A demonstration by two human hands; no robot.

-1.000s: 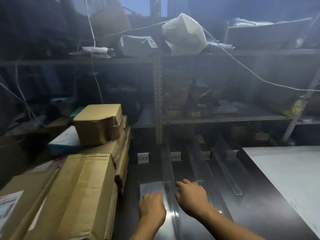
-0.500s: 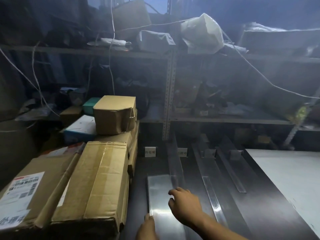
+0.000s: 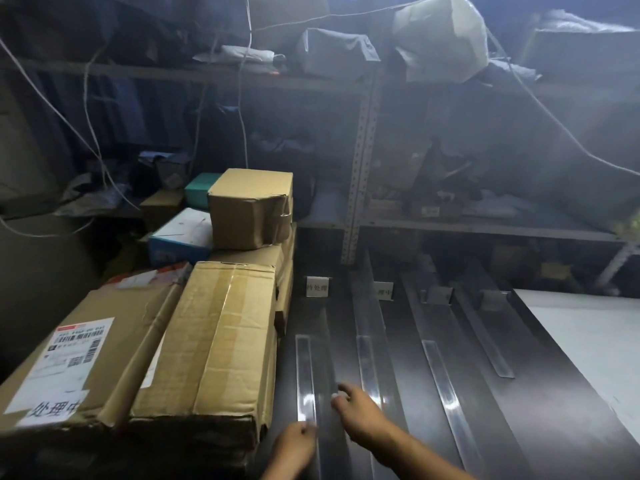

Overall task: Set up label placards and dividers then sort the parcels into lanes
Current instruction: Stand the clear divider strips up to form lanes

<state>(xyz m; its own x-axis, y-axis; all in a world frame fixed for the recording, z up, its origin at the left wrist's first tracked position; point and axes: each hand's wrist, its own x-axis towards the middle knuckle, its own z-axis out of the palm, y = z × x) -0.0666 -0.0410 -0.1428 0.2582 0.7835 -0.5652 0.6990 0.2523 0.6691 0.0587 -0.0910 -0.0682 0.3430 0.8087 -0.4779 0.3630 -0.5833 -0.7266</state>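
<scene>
Several clear L-shaped dividers lie in a row on the dark table (image 3: 554, 410). My left hand (image 3: 294, 445) grips the near end of the leftmost divider (image 3: 306, 375). My right hand (image 3: 356, 407) curls its fingertips over that divider's clear upright wall. Behind it stands a white label placard (image 3: 317, 286), and a second placard (image 3: 382, 291) stands one lane to the right. Farther right are two clear holders (image 3: 436, 294). Cardboard parcels are stacked at the left: a long taped box (image 3: 214, 341), a labelled box (image 3: 79, 358) and a small box (image 3: 249, 209) on top.
A white and blue box (image 3: 180, 233) and a teal box (image 3: 199, 188) sit behind the stack. A metal shelf rack (image 3: 360, 168) with bags and clutter rises at the table's far edge. A white sheet (image 3: 588, 334) covers the table's right side. Cords hang overhead.
The leftmost divider lay flat as a wide sheet; now it stands on its narrow base with its wall upright. Both hands have drawn back toward me, and the view has swung left.
</scene>
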